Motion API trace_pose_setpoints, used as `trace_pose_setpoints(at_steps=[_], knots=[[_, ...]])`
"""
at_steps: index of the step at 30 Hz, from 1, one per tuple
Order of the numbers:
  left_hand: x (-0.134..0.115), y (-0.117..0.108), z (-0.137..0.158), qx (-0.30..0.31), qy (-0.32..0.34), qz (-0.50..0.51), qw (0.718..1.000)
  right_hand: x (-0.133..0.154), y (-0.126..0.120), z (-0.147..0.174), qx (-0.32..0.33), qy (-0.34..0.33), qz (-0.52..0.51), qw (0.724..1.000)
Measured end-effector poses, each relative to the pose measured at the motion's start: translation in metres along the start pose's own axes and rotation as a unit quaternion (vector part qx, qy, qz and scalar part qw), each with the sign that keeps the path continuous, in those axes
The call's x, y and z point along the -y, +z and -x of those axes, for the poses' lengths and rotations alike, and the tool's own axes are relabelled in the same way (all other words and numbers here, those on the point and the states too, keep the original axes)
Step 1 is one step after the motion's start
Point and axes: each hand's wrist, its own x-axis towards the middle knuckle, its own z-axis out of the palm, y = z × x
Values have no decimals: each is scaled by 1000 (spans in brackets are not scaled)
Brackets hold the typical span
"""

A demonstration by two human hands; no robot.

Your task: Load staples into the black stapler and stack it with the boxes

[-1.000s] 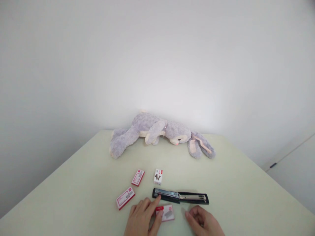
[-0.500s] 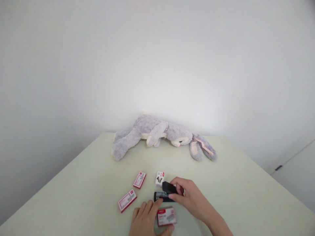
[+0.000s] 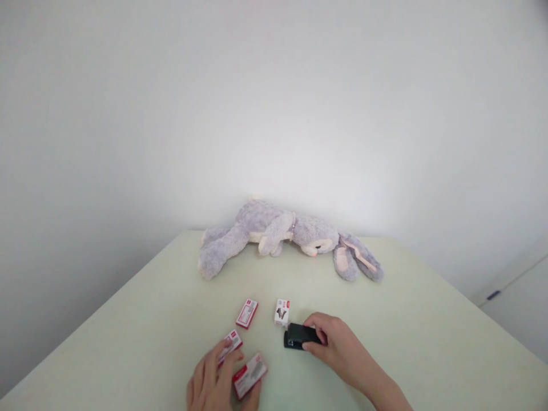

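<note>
My right hand (image 3: 331, 337) grips a black stapler (image 3: 303, 334) near its back end, thumb on the near side and fingers on the far side. The stapler's top arm lies down over its base. My left hand (image 3: 218, 377) has a red-and-white staple box (image 3: 249, 375) between thumb and fingers; the box is slightly blurred and tilted. Its fingertips reach over a second staple box (image 3: 233, 339), partly covering it. Farther back lies a third staple box (image 3: 247, 313). Close beyond the stapler is a small white box (image 3: 282, 312) with a dark picture on it.
A lilac plush rabbit (image 3: 274, 225) lies on its side along the table's back edge, by the wall (image 3: 274, 114). The pale green table (image 3: 141, 342) narrows away from me. At the far right, a white panel carries a small dark handle (image 3: 494, 295).
The stapler's raised top has come down onto its base, and the stapler sits slightly farther right. My left hand has left the stapler and moved left, carrying the near staple box along.
</note>
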Motion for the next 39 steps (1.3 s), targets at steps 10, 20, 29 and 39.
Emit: trace_pose_setpoints(at_steps=[10, 20, 29, 39], knots=[[17, -7, -50, 142, 23, 61, 988, -1, 5, 1, -16, 31, 24, 999], [-28, 19, -51, 84, 9, 81, 993, -12, 26, -16, -175, 114, 40, 977], [-55, 48, -39, 2, 66, 55, 996, 12, 67, -29, -179, 71, -67, 979], [-13, 41, -23, 25, 118, 21, 992, 37, 99, 3, -76, 48, -200, 976]])
